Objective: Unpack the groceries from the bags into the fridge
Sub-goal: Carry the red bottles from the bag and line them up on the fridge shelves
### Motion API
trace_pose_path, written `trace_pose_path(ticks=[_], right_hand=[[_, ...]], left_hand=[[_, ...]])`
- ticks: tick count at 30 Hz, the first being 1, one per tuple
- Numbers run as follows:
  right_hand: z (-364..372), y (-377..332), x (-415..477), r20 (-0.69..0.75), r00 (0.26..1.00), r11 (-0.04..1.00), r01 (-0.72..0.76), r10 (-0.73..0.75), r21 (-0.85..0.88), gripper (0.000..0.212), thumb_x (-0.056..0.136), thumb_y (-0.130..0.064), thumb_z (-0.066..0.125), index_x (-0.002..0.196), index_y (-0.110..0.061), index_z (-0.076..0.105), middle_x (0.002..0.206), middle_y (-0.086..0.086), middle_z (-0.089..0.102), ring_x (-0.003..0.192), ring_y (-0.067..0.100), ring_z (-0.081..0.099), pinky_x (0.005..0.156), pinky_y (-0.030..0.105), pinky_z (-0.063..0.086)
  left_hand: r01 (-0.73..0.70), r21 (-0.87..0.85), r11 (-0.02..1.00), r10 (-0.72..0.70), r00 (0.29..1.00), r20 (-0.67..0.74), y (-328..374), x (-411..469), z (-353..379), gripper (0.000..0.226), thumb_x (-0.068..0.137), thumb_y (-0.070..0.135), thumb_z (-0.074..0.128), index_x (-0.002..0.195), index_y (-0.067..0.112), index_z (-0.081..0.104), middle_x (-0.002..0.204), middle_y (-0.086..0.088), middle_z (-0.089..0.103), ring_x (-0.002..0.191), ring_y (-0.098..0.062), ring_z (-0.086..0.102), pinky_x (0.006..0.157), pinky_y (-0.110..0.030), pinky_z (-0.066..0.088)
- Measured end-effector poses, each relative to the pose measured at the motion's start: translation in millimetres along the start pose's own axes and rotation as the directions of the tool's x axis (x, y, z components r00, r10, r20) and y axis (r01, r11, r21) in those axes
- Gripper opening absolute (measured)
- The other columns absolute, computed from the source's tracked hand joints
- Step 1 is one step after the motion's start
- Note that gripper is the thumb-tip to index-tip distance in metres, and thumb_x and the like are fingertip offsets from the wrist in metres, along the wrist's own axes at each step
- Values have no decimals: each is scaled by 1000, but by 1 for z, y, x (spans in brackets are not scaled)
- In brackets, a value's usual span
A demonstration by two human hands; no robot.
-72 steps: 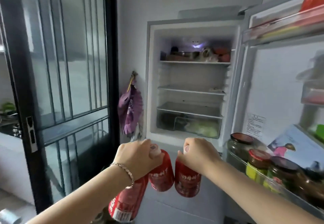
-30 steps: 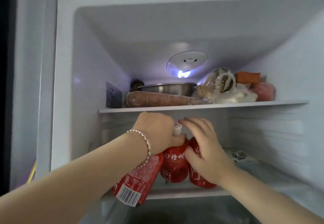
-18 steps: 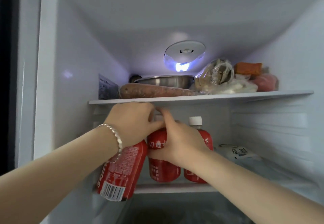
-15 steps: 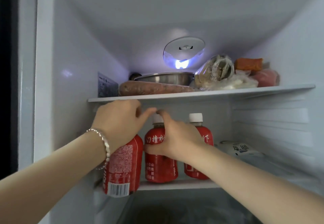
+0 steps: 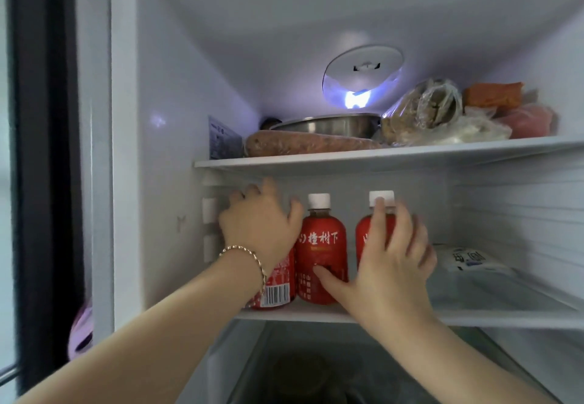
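Three red drink bottles with white caps stand upright in a row at the left of the fridge's middle shelf (image 5: 493, 320). The left bottle (image 5: 276, 288) is mostly hidden behind my left hand (image 5: 259, 226), whose fingers are spread apart over its top. The middle bottle (image 5: 322, 242) stands free, touched low down by my right thumb. My right hand (image 5: 393, 264) lies flat with spread fingers against the front of the right bottle (image 5: 371, 233), one fingertip at its cap. Neither hand is closed around a bottle.
The top shelf (image 5: 442, 150) carries a long sausage (image 5: 309, 144), a steel bowl (image 5: 331, 124) and bagged food (image 5: 426, 109). A white packet (image 5: 467, 259) lies on the middle shelf to the right. A dark drawer space (image 5: 316, 372) sits below. A dark door frame (image 5: 41, 150) is on the left.
I carried three bottles up to the fridge and stood them on the middle shelf. Both hands have let go; the left bottle went from tilted to upright, and my right hand moved to the right bottle.
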State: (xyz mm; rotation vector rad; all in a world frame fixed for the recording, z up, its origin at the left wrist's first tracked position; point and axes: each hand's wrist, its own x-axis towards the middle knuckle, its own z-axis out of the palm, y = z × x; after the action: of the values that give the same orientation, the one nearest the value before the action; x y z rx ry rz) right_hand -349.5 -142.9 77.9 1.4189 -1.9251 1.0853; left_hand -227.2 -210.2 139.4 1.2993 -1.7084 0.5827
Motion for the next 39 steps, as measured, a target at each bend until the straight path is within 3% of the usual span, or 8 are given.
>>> trace_pose_path(ticks=[3,5,8,15,24,32,35,39], right_hand=[[-8,7,1,277,949,981,-178,149,81,134,63,-78,59,132,-25,-43,148,10,-27,141,40,9,108,48,31],[-12,7,1,326,932,980,-188,159,60,136,63,-77,61,126,-27,-49,147,16,-28,139,40,19,104,42,39],[-9,5,9,350,928,991,-135,127,-2,138,61,-76,63,128,-26,-47,146,24,-13,129,41,37,98,40,44],[44,9,61,436,889,978,-196,144,77,148,57,-60,80,134,-30,-43,145,22,3,123,36,44,100,42,43],[90,15,113,527,809,963,-183,261,-198,138,71,-55,73,137,-3,-37,147,30,9,133,37,35,103,40,41],[111,8,123,495,802,936,-218,334,-277,134,74,-53,71,138,3,-32,140,36,24,126,40,38,96,38,46],[108,-1,117,432,842,928,-191,322,-319,100,91,-37,57,144,1,-19,142,32,18,129,41,36,94,42,46],[104,-16,111,432,900,966,155,-53,-205,61,93,-19,54,143,-7,21,142,16,23,126,33,35,97,37,41]], left_hand=[[31,-22,999,-25,972,236,1,-26,-3,64,90,61,28,143,29,12,139,-16,29,121,-34,39,87,-39,44],[118,-151,981,-46,911,411,6,-47,-4,76,83,71,34,142,44,-7,150,-5,-5,135,-37,20,100,-45,40],[170,-280,945,-27,893,449,9,-59,8,86,74,69,55,139,54,1,139,13,-30,139,-36,-3,111,-49,26],[218,-399,891,2,876,483,2,-16,59,77,72,44,74,135,44,30,148,-1,-16,135,-35,7,113,-40,20],[-15,-60,998,45,843,536,-10,28,123,90,78,45,68,145,45,7,153,-18,-13,141,-40,-3,114,-46,12],[-10,-181,983,114,808,579,-16,47,147,89,77,14,70,144,41,18,154,-15,-10,130,-44,31,104,-45,39],[-72,-66,995,96,820,564,-12,49,145,89,79,19,70,146,38,13,154,-19,-7,136,-43,17,103,-46,38],[-66,-48,997,81,856,510,-11,46,143,78,84,21,64,145,35,19,153,-17,-3,132,-42,25,99,-43,41]])
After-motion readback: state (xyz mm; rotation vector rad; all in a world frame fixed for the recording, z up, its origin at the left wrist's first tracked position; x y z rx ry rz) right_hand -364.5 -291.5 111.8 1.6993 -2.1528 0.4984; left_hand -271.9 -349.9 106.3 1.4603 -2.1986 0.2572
